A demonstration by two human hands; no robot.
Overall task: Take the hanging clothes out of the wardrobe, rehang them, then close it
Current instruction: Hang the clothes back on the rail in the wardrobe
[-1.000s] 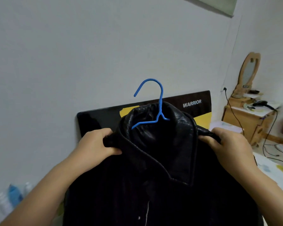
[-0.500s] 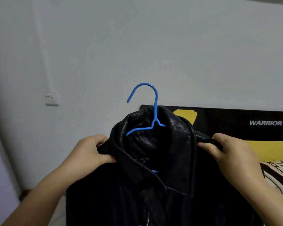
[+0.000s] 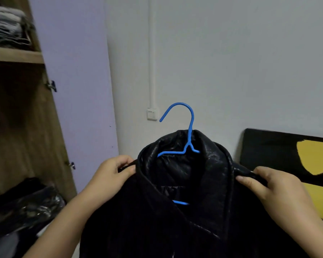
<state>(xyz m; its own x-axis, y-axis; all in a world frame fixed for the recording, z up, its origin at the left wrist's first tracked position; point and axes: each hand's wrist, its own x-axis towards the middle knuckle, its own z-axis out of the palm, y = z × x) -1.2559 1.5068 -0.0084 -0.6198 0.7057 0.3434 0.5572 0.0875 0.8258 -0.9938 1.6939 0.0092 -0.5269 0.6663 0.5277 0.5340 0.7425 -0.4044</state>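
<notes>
The left hand [image 3: 110,175] and right hand [image 3: 268,185] are gripping the black jacket [image 3: 185,211] shoulders on the blue hanger [image 3: 189,131], beside the open wardrobe [image 3: 26,127].

Count in view: one black jacket [image 3: 185,211]; one blue hanger [image 3: 189,135]; my two hands, left hand [image 3: 110,175] and right hand [image 3: 272,190]; one wardrobe [image 3: 17,118]; one wall socket [image 3: 152,114].

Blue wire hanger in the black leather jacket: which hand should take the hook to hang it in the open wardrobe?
Probably the left hand. It grips the black leather jacket on the side nearer the open wooden wardrobe, and the blue wire hanger opens its hook that way. The right hand can carry the weight.
</notes>
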